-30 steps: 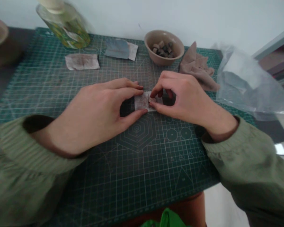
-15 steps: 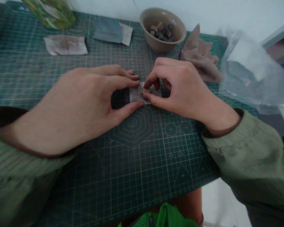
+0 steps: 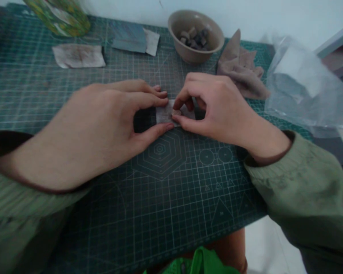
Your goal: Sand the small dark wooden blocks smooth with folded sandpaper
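A small pale strip of worn sandpaper (image 3: 162, 115) lies flat on the green cutting mat (image 3: 171, 201). The thumb and fingertips of my left hand (image 3: 111, 118) press on its left end, near opposite edges, holding it down. Between thumb and index finger, my right hand (image 3: 210, 102) pinches a small tan stone piece (image 3: 176, 112) against the strip's surface. The stone is mostly covered by the fingertips, and its underside is hidden. The other right fingers are curled behind the index finger.
Toward the back stands a tan bowl (image 3: 196, 55) with several small stone pieces. Right of it are a crumpled brown cloth (image 3: 241, 72) and a clear plastic bag (image 3: 308, 87). A stained strip (image 3: 78, 56), a blue-grey sheet (image 3: 130, 37) and a yellow-green container (image 3: 64, 19) sit at back left.
Both hands stay at the strip. My right hand and the stone have shifted very slightly; the grip is the same.
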`<state>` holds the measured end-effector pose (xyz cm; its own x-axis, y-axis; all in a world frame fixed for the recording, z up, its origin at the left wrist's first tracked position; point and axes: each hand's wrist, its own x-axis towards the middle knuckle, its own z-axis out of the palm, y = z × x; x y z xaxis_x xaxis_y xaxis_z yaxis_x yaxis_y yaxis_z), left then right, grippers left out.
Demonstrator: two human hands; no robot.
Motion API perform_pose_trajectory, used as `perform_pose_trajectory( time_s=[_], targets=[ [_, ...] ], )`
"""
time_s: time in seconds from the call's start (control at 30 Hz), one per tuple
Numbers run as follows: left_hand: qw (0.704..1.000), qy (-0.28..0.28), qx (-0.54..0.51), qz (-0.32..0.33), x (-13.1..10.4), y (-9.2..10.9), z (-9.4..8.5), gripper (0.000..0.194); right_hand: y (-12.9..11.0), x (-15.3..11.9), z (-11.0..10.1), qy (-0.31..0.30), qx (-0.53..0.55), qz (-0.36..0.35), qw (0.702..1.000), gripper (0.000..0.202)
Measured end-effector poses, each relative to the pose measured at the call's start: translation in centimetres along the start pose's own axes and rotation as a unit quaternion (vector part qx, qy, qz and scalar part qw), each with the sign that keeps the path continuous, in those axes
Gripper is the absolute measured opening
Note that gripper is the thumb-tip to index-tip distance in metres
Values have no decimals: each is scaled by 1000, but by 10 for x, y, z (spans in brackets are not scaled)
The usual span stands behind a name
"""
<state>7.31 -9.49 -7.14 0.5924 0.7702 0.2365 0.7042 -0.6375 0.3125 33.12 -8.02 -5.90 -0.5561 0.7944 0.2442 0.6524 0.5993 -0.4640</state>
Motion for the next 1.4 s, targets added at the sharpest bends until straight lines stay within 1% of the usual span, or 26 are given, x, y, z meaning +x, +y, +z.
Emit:
perform_pose_trajectory(
  time_s=[0.13,0.3,0.47,0.67,0.77,0.87,0.93,1.0,1.13,1.2,1.3,1.4],
  targets=[
    [1000,-4,-15,2,1,2,-2,58,2,1,1,24,10,24,999,15],
    [1000,-6,-10,-6,4,3,-3,59,0,0,2,6,27,18,999,12],
    [1000,-13,-18,-9,5,4,-3,60,2,1,3,23,28,31,999,15],
    [999,-4,-27,-23,5,6,-2,48,6,-1,5,19,25,10,999,16],
    [1000,-11,-14,-20,5,5,-2,47,7,-2,5,36,17,17,999,16],
    [1000,-10,-16,-17,4,3,-2,49,6,0,6,38,12,6,999,11],
    [999,-2,-29,-13,3,1,0,50,5,-1,6,25,13,-9,1000,6],
    [999,14,-38,-13,2,-2,3,45,6,-2,4,16,11,-14,1000,5],
    [999,22,-40,-8,1,-4,6,39,6,-3,3,30,-3,-5,1000,6],
    [999,23,-34,-6,0,-4,5,40,6,-3,4,27,-2,-15,1000,5],
    [999,19,-32,-4,1,-3,3,44,5,-3,4,6,4,-28,1000,3],
    [999,15,-30,-6,2,-2,1,50,5,-4,2,10,1,-12,1000,5]
  ],
)
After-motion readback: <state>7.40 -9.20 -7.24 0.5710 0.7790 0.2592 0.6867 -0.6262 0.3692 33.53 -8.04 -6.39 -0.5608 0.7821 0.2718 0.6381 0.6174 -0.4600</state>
